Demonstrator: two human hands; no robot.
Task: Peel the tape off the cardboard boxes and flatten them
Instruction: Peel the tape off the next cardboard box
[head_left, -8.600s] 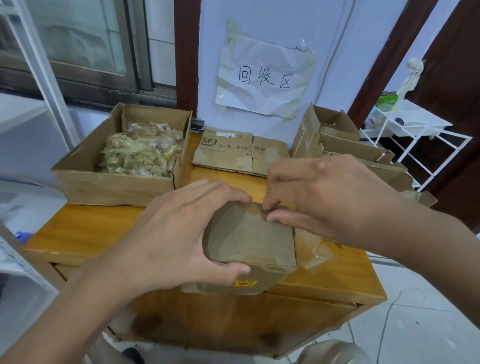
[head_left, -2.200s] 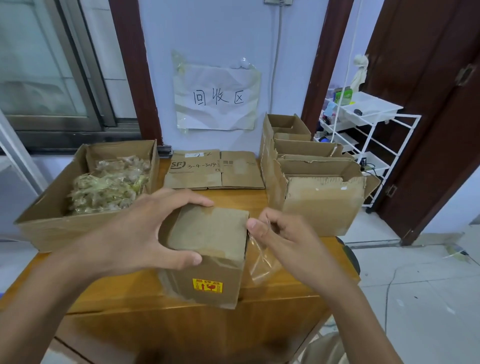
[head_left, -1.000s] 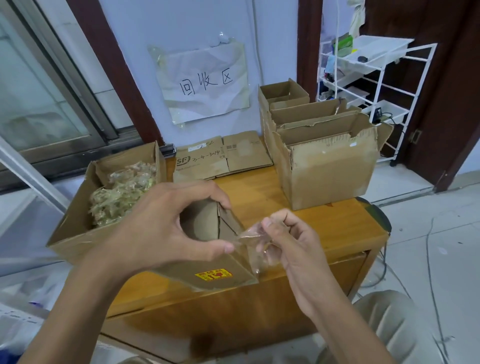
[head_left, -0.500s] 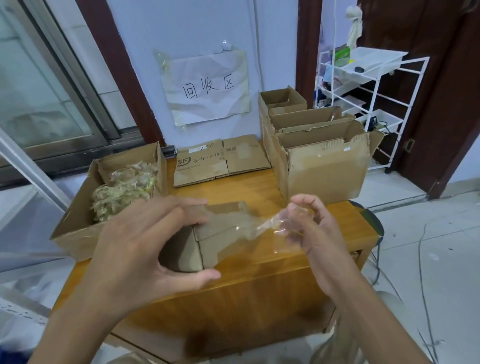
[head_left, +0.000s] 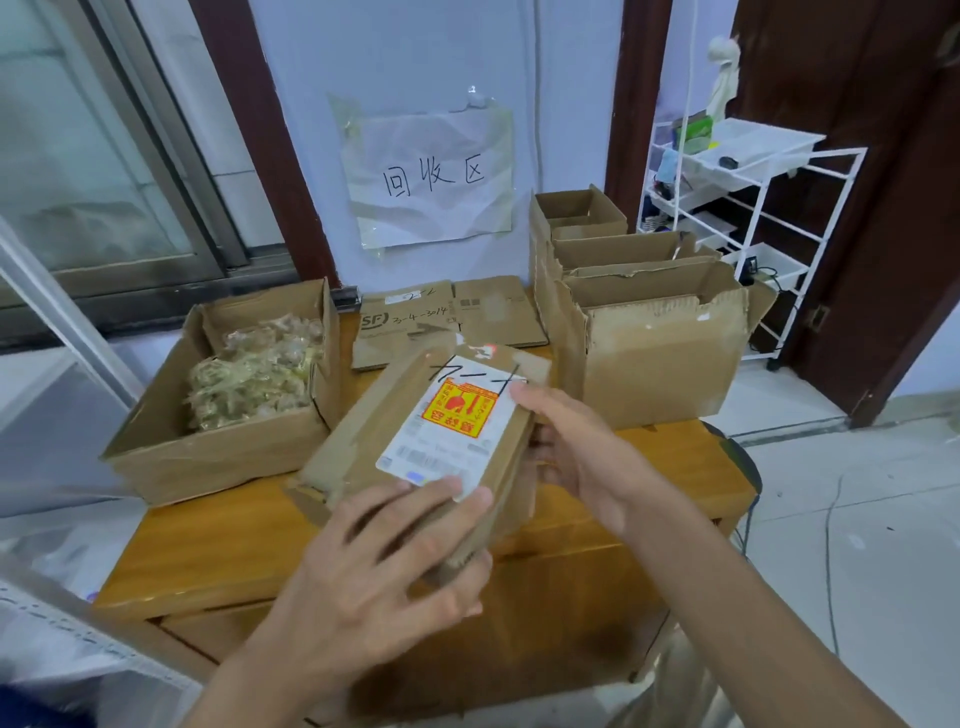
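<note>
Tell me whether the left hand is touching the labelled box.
Touching. The head view shows the left hand gripping the labelled box at its near end.

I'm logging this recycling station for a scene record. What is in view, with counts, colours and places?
held box: one, brown with a white and yellow label, above the table's front
tape bin: one, brown box of crumpled clear tape, table left
flattened cardboard: one stack, brown, table back by the wall
open boxes: three, brown, in a row on table right
table: one, orange-brown wood
paper sign: one, white, handwritten, taped to the wall
wire shelf: one, white, far right
left hand: grips the box's near end
right hand: holds the box's right side
</note>
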